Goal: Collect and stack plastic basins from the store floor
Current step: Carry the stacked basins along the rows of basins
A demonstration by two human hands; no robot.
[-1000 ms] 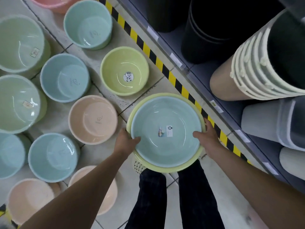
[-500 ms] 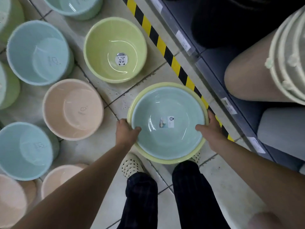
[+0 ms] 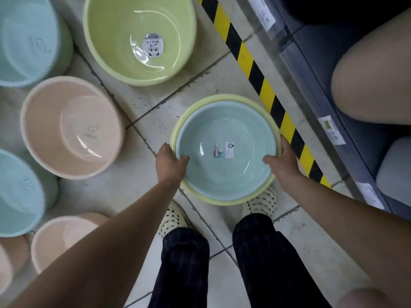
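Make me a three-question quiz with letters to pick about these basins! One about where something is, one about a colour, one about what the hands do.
1. Where is the green basin with the panda sticker?
A) on the shelf
B) on the floor, beyond the held basins
C) in the hands

2. What colour is the basin nested inside the yellow basin?
A) pink
B) pale blue
C) black

3. How is the nested pair held?
A) by one hand
B) by nobody
C) by both hands at the rim

Answers: 1 B, it sits on the tiles. 2 B, the pale blue basin fills it. 3 C, the left hand and right hand each grip the rim.
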